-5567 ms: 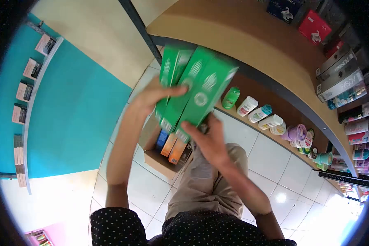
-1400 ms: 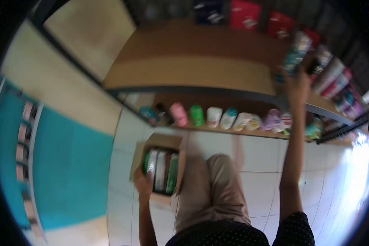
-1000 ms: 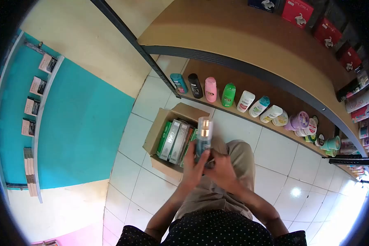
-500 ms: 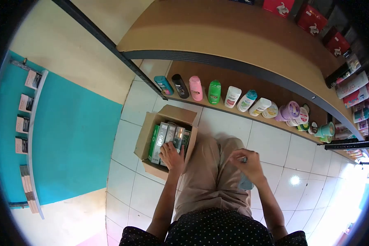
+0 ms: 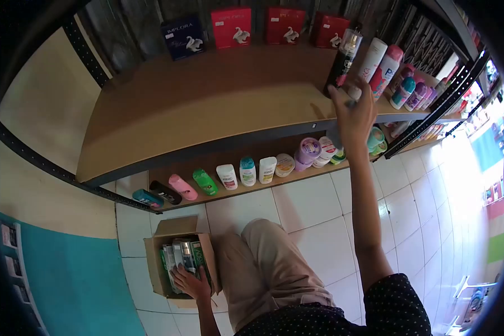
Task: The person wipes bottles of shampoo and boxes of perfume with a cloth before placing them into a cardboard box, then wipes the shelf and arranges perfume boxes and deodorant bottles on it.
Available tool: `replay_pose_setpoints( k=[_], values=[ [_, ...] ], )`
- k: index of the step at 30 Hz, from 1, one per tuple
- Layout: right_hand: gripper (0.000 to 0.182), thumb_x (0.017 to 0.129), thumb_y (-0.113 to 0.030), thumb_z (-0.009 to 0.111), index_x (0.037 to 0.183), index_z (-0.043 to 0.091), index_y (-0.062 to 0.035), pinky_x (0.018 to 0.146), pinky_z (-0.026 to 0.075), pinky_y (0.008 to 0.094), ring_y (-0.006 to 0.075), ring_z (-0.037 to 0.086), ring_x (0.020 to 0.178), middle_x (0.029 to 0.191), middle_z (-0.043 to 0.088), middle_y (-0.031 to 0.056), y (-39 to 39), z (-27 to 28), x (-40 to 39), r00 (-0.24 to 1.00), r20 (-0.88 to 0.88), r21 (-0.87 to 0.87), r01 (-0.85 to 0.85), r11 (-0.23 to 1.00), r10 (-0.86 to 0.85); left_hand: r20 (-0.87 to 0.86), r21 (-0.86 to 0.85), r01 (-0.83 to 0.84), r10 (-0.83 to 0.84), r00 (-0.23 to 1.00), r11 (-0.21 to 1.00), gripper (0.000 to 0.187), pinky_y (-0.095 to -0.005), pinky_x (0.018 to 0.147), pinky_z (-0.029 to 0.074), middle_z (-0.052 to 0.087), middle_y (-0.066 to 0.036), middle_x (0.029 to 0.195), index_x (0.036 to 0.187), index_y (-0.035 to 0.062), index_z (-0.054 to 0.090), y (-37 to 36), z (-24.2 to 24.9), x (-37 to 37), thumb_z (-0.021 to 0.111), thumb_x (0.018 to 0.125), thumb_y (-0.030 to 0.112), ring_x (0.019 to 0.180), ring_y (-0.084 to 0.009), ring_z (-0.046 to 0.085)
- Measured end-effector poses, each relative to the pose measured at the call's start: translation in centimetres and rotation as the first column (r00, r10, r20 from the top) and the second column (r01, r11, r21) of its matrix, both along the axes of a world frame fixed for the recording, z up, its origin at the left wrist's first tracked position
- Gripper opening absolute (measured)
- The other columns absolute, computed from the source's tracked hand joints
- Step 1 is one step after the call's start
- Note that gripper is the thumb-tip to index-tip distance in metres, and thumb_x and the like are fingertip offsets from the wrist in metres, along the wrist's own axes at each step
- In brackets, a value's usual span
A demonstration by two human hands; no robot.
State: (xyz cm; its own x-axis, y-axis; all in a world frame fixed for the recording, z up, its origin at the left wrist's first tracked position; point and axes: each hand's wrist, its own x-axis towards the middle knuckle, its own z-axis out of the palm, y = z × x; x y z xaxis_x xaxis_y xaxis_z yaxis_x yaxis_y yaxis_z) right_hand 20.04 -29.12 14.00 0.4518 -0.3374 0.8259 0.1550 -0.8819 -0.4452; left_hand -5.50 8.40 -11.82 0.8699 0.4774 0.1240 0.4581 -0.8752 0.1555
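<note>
My left hand (image 5: 191,282) rests with fingers spread on the packages inside an open cardboard box (image 5: 210,252) on the floor. Among those packages are green and grey boxes and a clear-capped bottle (image 5: 187,253). My right hand (image 5: 357,115) reaches to the upper shelf, a grey-blue cloth (image 5: 335,136) hanging from its grip over the shelf edge. Its thumb and index finger are right by the base of a black spray bottle (image 5: 341,64) with a clear cap. Just behind that hand stand a white spray can (image 5: 372,59) and a pink-capped can (image 5: 387,70).
Red and navy boxes (image 5: 231,28) stand at the back of the upper shelf (image 5: 218,106). Shampoo bottles (image 5: 227,176) and stacked tubs (image 5: 308,151) line the lower shelf. A black metal post (image 5: 409,131) rises at the right. A small wall rack (image 5: 22,269) is at left.
My right hand has gone from above my lap up to the upper shelf, carrying the cloth. My left hand stays in the box. The head view has turned up and right.
</note>
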Motion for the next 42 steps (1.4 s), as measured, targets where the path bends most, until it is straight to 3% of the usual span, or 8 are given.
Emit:
replay_pose_setpoints(
  k=[5, 7, 11, 16, 23, 30, 40, 42],
  values=[
    [0.047, 0.071, -0.033, 0.063, 0.097, 0.051, 0.0039, 0.062, 0.04, 0.0409, 0.033, 0.053, 0.068, 0.076, 0.056, 0.0184, -1.8, -0.7, 4.5, 0.902, -0.392, -0.127, 0.14, 0.982, -0.18, 0.106, -0.053, 0.033, -0.027, 0.994, 0.998, 0.064, -0.0481, 0.094, 0.02, 0.031, -0.021, 0.124, 0.122, 0.0004, 0.032, -0.4, 1.0, -0.3, 0.055, 0.075, 0.038, 0.12, -0.0364, 0.024],
    [0.034, 0.074, -0.025, 0.057, 0.105, 0.055, -0.0106, 0.062, 0.043, 0.0379, 0.0294, 0.053, 0.068, 0.086, 0.052, 0.0164, -5.1, -3.2, 5.2, 0.945, -0.168, -0.737, 0.069, 0.673, -0.28, 0.247, -0.085, 0.077, -0.054, 0.968, 0.993, 0.064, -0.0476, 0.094, 0.021, 0.033, -0.021, 0.123, 0.122, -0.0013, 0.031, -0.8, 1.8, -0.2, 0.054, 0.076, 0.037, 0.118, -0.0368, 0.026],
    [0.034, 0.074, -0.027, 0.062, 0.088, 0.057, 0.004, 0.065, 0.042, 0.0301, 0.0198, 0.055, 0.068, 0.078, 0.06, 0.013, 1.7, -1.0, 0.8, 0.94, -0.223, 0.138, -0.231, 0.963, 0.258, 0.423, -0.441, 0.209, -0.003, 0.906, 0.873, 0.058, -0.0399, 0.094, 0.025, 0.038, -0.02, 0.118, 0.121, -0.0026, 0.032, -3.6, 8.1, 2.7, 0.056, 0.077, 0.027, 0.113, -0.0341, 0.033],
    [0.031, 0.063, -0.02, 0.071, 0.082, 0.058, 0.001, 0.048, 0.039, 0.0248, 0.0121, 0.047, 0.052, 0.067, 0.058, 0.0065, 13.0, -5.5, -11.5, 0.546, -0.54, 0.367, -0.532, 0.763, 0.64, 0.585, -0.711, 0.574, -0.111, 0.803, 0.405, 0.047, -0.0341, 0.087, 0.034, 0.043, -0.018, 0.112, 0.117, -0.0035, 0.035, -6.9, 15.0, 5.5, 0.054, 0.078, 0.014, 0.102, -0.028, 0.044],
    [0.041, 0.062, -0.012, 0.067, 0.097, 0.05, 0.001, 0.064, 0.046, 0.0351, 0.0319, 0.058, 0.073, 0.077, 0.058, 0.0164, 19.8, -11.9, -17.6, -0.154, -0.654, 0.676, -0.557, 0.482, 0.74, 0.43, -0.854, 0.383, 0.063, 0.901, 0.353, 0.032, -0.0286, 0.075, 0.042, 0.056, -0.011, 0.089, 0.105, -0.0044, 0.046, -6.2, 13.5, 3.8, 0.057, 0.077, 0.009, 0.083, -0.0166, 0.053],
    [0.031, 0.073, -0.018, 0.064, 0.095, 0.052, 0.0006, 0.065, 0.045, 0.0264, 0.0161, 0.058, 0.076, 0.079, 0.06, 0.009, 16.5, -13.6, -15.9, -0.065, -0.371, 0.855, -0.412, 0.314, 0.926, 0.23, -0.374, -0.117, 0.214, 0.949, 0.92, 0.041, -0.0393, 0.073, 0.042, 0.055, -0.018, 0.091, 0.108, 0.0024, 0.047, 6.0, 5.2, 2.1, 0.06, 0.074, 0.022, 0.085, -0.0345, 0.052],
    [0.026, 0.074, -0.025, 0.063, 0.09, 0.057, -0.0053, 0.055, 0.041, 0.0217, 0.0094, 0.051, 0.061, 0.076, 0.058, 0.0058, 10.6, -5.4, -6.0, 0.194, -0.001, 0.979, -0.198, 0.04, 0.981, -0.008, -0.035, -0.204, 0.204, 0.979, 0.978, 0.045, -0.0417, 0.078, 0.041, 0.042, -0.021, 0.111, 0.119, -0.0006, 0.035, 7.2, -0.5, 0.2, 0.047, 0.08, 0.019, 0.097, -0.0362, 0.046],
    [0.026, 0.074, -0.021, 0.063, 0.09, 0.055, -0.0029, 0.064, 0.043, 0.0283, 0.0137, 0.053, 0.071, 0.074, 0.056, 0.0041, 9.3, -0.5, -1.5, 0.534, -0.136, 0.817, -0.416, 0.4, 0.834, 0.028, -0.029, -0.191, 0.192, 0.981, 0.981, 0.047, -0.0422, 0.081, 0.038, 0.041, -0.021, 0.112, 0.12, -0.0011, 0.033, 6.1, 0.4, 0.4, 0.046, 0.081, 0.02, 0.1, -0.036, 0.043]
  ],
)
